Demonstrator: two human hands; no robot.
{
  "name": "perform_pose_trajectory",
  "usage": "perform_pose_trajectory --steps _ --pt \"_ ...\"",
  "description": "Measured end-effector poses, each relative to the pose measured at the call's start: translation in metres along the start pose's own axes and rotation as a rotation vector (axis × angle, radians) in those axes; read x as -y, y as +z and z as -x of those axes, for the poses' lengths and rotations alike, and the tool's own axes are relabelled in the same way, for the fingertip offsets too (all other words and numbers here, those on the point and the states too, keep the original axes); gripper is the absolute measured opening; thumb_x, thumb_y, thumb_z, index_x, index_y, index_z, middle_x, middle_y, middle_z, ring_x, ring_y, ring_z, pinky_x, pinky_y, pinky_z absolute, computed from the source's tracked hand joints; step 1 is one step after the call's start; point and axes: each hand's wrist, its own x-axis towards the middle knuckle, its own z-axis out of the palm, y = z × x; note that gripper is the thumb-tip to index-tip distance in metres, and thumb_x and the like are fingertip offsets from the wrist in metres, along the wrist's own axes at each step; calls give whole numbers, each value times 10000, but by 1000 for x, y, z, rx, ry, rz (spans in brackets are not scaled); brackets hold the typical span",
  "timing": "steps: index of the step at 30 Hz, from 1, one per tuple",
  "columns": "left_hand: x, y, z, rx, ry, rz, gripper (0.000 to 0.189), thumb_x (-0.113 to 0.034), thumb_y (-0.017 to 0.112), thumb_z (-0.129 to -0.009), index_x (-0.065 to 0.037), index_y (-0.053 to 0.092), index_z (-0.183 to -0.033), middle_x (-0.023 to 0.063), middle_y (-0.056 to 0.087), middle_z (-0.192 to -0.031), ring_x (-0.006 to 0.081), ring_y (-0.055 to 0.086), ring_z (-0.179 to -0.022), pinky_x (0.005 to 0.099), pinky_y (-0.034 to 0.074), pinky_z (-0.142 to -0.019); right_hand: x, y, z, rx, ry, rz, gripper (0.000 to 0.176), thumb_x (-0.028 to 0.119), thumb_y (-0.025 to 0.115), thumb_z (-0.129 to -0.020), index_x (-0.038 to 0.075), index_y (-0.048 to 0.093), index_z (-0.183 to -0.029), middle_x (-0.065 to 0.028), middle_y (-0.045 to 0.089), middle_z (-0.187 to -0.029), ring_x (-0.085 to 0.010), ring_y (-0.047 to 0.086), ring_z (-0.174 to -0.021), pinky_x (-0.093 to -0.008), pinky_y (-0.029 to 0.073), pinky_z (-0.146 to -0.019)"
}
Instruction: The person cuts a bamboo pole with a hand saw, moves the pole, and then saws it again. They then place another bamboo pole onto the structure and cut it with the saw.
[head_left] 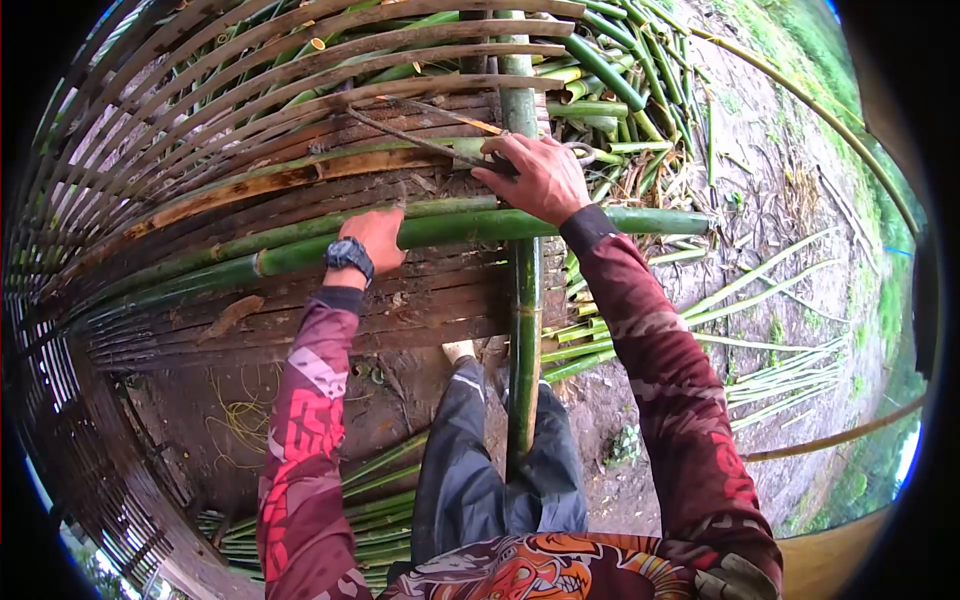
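A thick green bamboo pole point(460, 229) lies crosswise in front of me, its cut end out to the right. My left hand point(376, 240), with a watch on the wrist, is closed over the pole's top. In my right hand point(543, 182) is the handle of what looks like a bow saw point(418, 138), its narrow frame pointing left above the pole. The fingers wrap round the handle and hide most of it. Under the long pole, near my right hand, an upright-running bamboo post point(525, 340) passes between my legs.
Wooden planks point(430, 290) form a platform beneath the pole. Curved bamboo slats point(250, 100) fan out at the upper left. Cut bamboo pieces point(640, 90) are heaped at the back right. Thin green strips point(780, 380) lie on the ground at right, more strips point(380, 510) beside my legs.
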Motion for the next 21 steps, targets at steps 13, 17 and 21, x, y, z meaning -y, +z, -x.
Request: perform_pose_trajectory --steps 13,17,21 --pt "4 18 8 -303 133 35 349 -300 799 -783 -84 622 -992 141 732 -917 375 726 -885 504 579 -724 17 -17 -11 18 -251 245 372 189 673 -835 219 692 -1205 9 580 -943 -192 590 -886 -364 452 -787" --pt "5 25 7 -393 133 24 349 -296 799 -780 -94 624 -1004 125 734 -919 349 731 -893 493 580 -728 3 -1 -9 114 -262 287 408 186 675 -825 225 683 -1232 18 587 -969 -189 594 -931 -362 441 -835" --pt "2 21 8 -329 95 12 452 -360 839 -754 -126 653 -1093 106 746 -935 351 733 -864 491 581 -745 30 12 -15 42 -261 209 436 207 675 -817 228 664 -1252 14 587 -991 -182 589 -928 -359 443 -836"
